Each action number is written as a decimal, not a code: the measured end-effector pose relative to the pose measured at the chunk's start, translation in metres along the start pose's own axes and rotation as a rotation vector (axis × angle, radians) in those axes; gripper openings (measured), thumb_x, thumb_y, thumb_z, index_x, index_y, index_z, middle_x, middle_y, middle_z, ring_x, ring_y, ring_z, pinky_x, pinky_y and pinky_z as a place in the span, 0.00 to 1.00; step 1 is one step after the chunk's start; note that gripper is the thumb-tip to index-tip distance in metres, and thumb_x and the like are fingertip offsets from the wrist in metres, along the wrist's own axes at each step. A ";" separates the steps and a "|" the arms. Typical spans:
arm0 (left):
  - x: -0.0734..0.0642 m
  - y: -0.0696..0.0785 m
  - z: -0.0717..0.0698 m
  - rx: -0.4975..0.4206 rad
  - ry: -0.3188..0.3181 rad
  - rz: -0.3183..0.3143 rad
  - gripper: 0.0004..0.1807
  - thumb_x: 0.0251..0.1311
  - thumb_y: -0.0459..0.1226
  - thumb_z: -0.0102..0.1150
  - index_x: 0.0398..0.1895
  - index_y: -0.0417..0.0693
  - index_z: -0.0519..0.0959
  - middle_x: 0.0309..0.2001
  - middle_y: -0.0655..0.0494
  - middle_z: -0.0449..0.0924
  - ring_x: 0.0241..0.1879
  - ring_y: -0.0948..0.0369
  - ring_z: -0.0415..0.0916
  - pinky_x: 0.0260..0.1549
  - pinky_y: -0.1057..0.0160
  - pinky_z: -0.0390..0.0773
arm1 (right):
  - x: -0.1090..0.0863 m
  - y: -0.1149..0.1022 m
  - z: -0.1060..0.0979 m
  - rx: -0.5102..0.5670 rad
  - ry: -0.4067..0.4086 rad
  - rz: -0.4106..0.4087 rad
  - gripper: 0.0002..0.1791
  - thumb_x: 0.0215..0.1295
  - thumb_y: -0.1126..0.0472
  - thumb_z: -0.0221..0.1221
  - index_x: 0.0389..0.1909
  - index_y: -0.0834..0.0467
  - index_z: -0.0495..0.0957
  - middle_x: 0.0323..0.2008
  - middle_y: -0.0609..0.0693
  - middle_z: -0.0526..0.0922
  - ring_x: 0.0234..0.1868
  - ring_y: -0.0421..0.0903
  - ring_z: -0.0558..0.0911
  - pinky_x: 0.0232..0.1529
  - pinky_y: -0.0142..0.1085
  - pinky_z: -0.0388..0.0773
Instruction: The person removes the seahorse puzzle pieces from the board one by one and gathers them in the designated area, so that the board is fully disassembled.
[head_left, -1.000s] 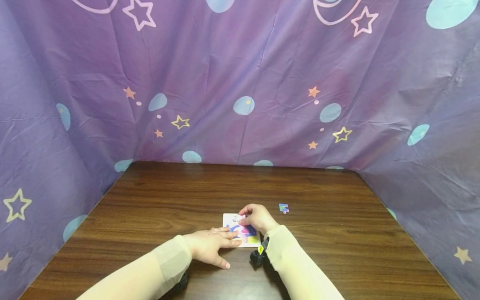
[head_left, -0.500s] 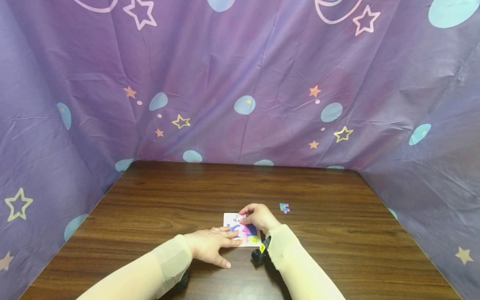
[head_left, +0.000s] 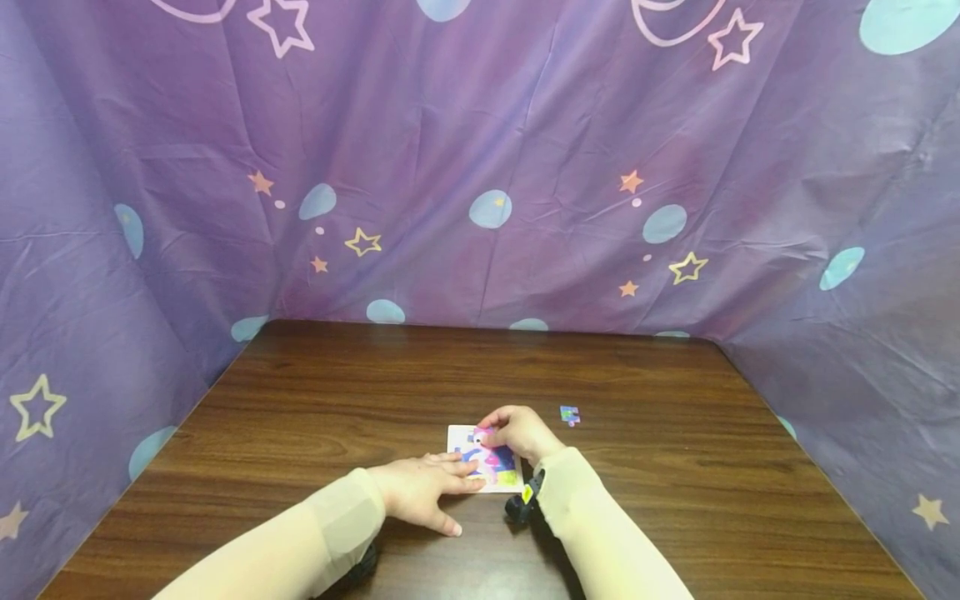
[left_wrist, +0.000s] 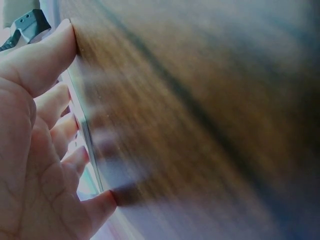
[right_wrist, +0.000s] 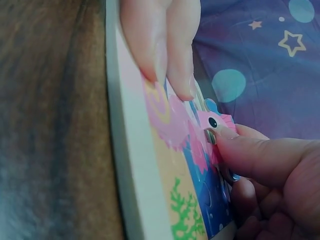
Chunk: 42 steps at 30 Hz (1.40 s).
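A small jigsaw puzzle (head_left: pixel 509 479) in a pale frame lies on the table, with a pink sea creature, blue water and yellow sand on it. My left hand (head_left: pixel 423 492) rests with spread fingers on its left side and holds nothing. Between thumb and fingers, my right hand (head_left: pixel 522 435) pinches a pink puzzle piece (right_wrist: pixel 215 121) with a black eye. In the right wrist view that piece stands tilted at the puzzle's far part; its lower edge is hidden. The left wrist view shows my left palm (left_wrist: pixel 40 165) and the fingertips at the board's edge.
A loose blue and green puzzle piece (head_left: pixel 570 415) lies on the brown wooden table (head_left: pixel 337 375), right of and beyond the puzzle. A purple curtain (head_left: pixel 420 158) with stars encloses the table's back and sides. Dark wrist straps sit on both wrists.
The piece in my right hand has turned slightly over the puzzle, and its black eye shows more plainly. My left hand stays where it was.
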<state>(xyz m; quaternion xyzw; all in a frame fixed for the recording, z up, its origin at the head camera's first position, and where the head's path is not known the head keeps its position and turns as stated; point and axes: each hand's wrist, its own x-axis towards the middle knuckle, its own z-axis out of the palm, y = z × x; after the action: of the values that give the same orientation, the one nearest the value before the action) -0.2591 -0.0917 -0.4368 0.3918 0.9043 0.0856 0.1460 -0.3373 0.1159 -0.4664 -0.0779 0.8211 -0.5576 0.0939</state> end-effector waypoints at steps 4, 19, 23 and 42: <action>0.000 -0.001 0.000 0.001 -0.001 0.004 0.39 0.54 0.59 0.60 0.70 0.64 0.65 0.74 0.62 0.53 0.73 0.54 0.48 0.68 0.46 0.55 | 0.000 0.000 -0.001 -0.005 -0.005 -0.003 0.12 0.45 0.73 0.68 0.35 0.66 0.84 0.25 0.47 0.81 0.29 0.41 0.77 0.31 0.31 0.74; 0.000 0.001 -0.001 0.004 -0.005 0.004 0.38 0.55 0.59 0.60 0.70 0.64 0.65 0.74 0.63 0.54 0.73 0.55 0.48 0.67 0.45 0.56 | 0.001 0.000 -0.008 -0.042 -0.062 0.000 0.11 0.50 0.71 0.67 0.38 0.66 0.84 0.29 0.49 0.84 0.31 0.41 0.78 0.34 0.32 0.75; -0.001 0.002 -0.002 0.004 -0.002 0.009 0.38 0.55 0.58 0.60 0.70 0.63 0.65 0.74 0.62 0.54 0.73 0.54 0.48 0.67 0.45 0.56 | 0.002 0.000 -0.009 0.000 -0.063 0.015 0.11 0.51 0.71 0.67 0.38 0.67 0.83 0.28 0.49 0.84 0.30 0.41 0.78 0.33 0.32 0.75; 0.000 -0.002 -0.001 -0.002 -0.007 0.011 0.38 0.56 0.59 0.60 0.71 0.65 0.64 0.74 0.63 0.53 0.73 0.54 0.48 0.68 0.46 0.56 | 0.006 0.004 -0.021 0.138 -0.098 -0.007 0.10 0.50 0.68 0.67 0.35 0.64 0.81 0.25 0.45 0.82 0.29 0.42 0.76 0.31 0.32 0.72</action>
<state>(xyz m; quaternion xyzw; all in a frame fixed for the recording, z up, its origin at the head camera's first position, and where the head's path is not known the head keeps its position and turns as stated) -0.2610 -0.0929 -0.4367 0.3972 0.9015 0.0858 0.1491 -0.3483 0.1344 -0.4627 -0.1015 0.7748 -0.6088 0.1371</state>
